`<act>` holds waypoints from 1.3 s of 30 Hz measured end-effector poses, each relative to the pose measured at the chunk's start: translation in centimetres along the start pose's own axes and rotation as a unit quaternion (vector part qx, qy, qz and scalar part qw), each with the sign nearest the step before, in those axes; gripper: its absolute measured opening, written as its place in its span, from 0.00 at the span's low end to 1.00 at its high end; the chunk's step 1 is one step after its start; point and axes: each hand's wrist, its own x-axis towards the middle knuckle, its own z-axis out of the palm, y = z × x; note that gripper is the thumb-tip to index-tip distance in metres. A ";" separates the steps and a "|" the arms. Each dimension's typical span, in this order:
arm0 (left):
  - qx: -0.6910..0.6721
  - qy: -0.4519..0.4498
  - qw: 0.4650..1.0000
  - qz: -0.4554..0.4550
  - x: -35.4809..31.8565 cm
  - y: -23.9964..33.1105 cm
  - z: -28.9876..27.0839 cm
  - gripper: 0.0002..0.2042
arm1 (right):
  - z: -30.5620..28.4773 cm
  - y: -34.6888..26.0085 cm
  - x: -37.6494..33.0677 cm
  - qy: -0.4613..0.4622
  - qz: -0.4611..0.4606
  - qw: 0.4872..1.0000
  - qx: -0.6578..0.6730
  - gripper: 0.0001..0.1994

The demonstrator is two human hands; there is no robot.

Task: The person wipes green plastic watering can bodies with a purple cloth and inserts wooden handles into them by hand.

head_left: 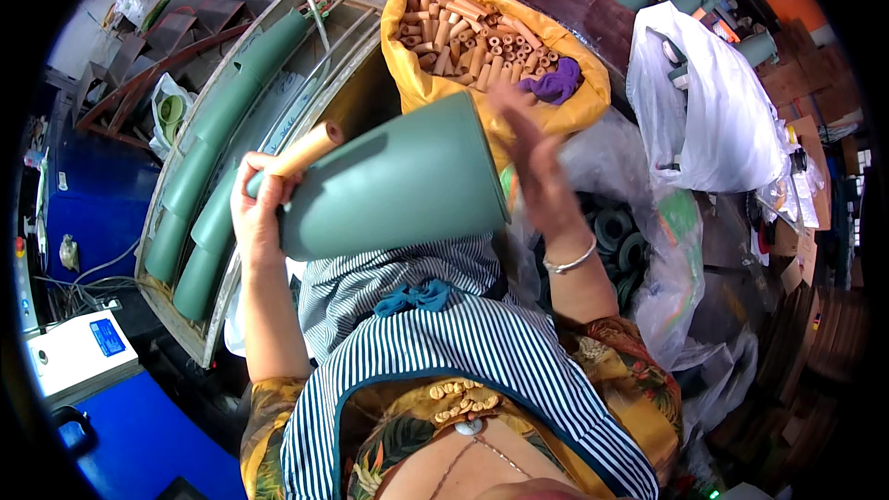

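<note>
Across my lap lies a tapered, smooth green plastic vessel [398, 181] on its side, its wide end toward the right. My left hand [257, 208] is closed around a tan tubular handle [308, 148] at the vessel's narrow end; how the handle joins the vessel is hidden. Beside the wide end, my right hand [537, 162] is blurred by motion. Its fingers look stretched out, with nothing visible in them, and I cannot tell whether it touches the rim.
Ahead stands a yellow sack [407, 79] of tan handles with a purple cloth [556, 83] on it. Nested green vessels [218, 130] fill a trough at left. Dark rings [616, 231] lie in clear plastic at right, below a white bag [708, 111].
</note>
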 end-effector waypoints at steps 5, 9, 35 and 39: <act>-0.020 0.016 0.999 -0.044 0.8 -0.6 0.5 0.14 | 1.9 2.7 -0.7 -0.020 0.072 0.990 0.120 0.31; -0.090 -0.013 0.993 -0.079 0.9 -0.9 -0.1 0.14 | 1.5 4.5 0.0 -0.041 0.025 0.997 0.061 0.37; -0.137 -0.160 0.936 -0.281 3.1 -5.8 1.8 0.20 | 2.1 -5.7 -0.7 -0.243 -0.328 0.847 -0.339 0.49; -0.098 -0.041 0.993 -0.049 6.1 -1.4 2.7 0.19 | -2.9 -1.8 -0.3 -0.098 0.112 0.989 0.011 0.59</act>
